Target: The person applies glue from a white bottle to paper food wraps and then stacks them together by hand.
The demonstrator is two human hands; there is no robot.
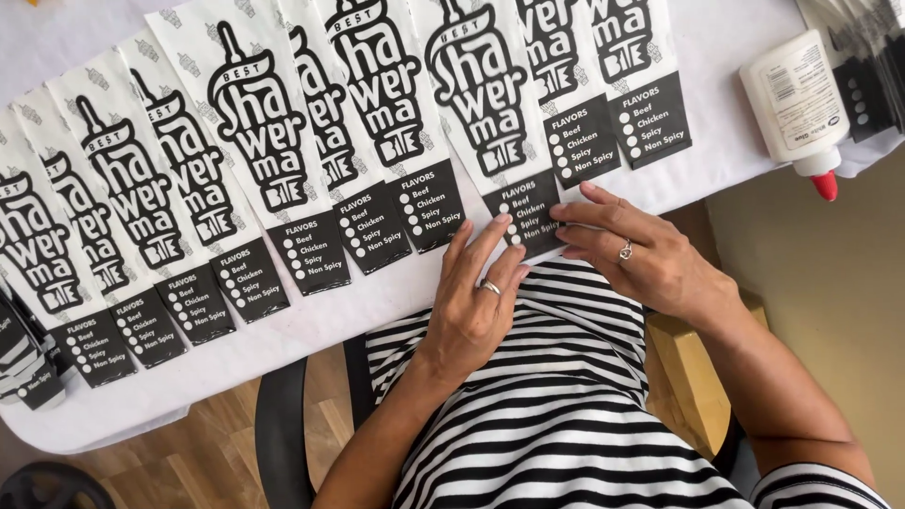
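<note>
A row of several white paper sleeves with black lettering and black bottom panels lies overlapped along the table's near edge. My left hand [479, 300] and my right hand [633, 253] both press with their fingertips on the black bottom panel of one sleeve [481, 104], where it overhangs the table's edge. Each hand wears a ring. Fingers are spread flat on the paper, not wrapped around it. The neighbouring sleeves [255, 123] fan out to the left, and two more [622, 66] lie to the right.
A white glue bottle with a red tip [797, 104] lies on the white table [726, 38] at the right. Stacks of black-and-white sleeves sit at the far right [872, 66] and far left [24, 363]. Below are my striped shirt, a black chair and wooden floor.
</note>
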